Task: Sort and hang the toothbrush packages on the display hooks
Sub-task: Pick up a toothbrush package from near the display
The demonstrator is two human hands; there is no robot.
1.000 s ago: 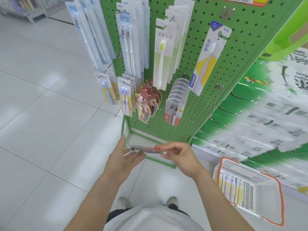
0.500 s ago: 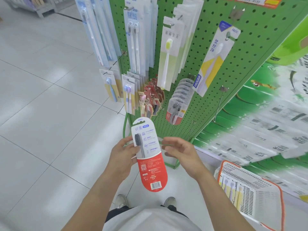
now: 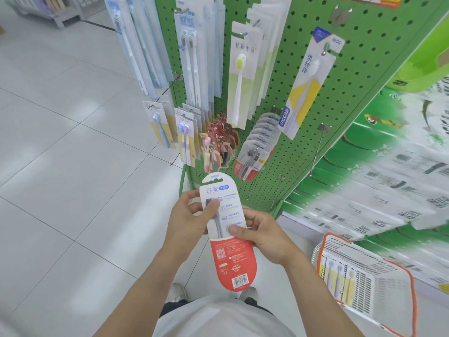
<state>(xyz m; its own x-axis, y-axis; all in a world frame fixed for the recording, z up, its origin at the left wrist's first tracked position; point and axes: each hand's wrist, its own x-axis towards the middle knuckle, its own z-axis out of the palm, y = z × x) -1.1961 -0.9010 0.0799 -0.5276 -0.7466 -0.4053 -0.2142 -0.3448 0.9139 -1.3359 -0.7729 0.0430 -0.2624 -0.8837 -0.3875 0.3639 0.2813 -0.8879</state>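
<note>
Below the green perforated-metal display board (image 3: pixel 303 98), at the centre of the head view, a white-and-red oval-ended card toothbrush package (image 3: pixel 227 229) is held upright in front of the person's body, hang-slot end uppermost and barcode end lowest. Its printed back faces the camera; a dark brush head shows through the pale upper half. The left hand (image 3: pixel 187 222) grips the package's upper left edge, thumb laid across the front and fingers curled behind. The right hand (image 3: pixel 264 233) pinches the right edge at mid-height, thumb on the front at the border between the white and red zones, fingers behind. The package touches no hook.

On the board, a row of matching red-and-white round-topped packages (image 3: pixel 255 147) hangs from one hook just above and to the right of the held package. Beside it to the right, a bare metal hook (image 3: pixel 317 152) projects from the board. Higher up hang a white pack with a yellow-green-bristled brush (image 3: pixel 240 79) and a white, yellow and blue pack (image 3: pixel 308 81).

At lower right, a white plastic basket with an orange rim (image 3: pixel 393 295) holds a card of pastel toothbrushes (image 3: pixel 336 276). Pale grey floor tiles (image 3: pixel 73 166) fill the left side.
</note>
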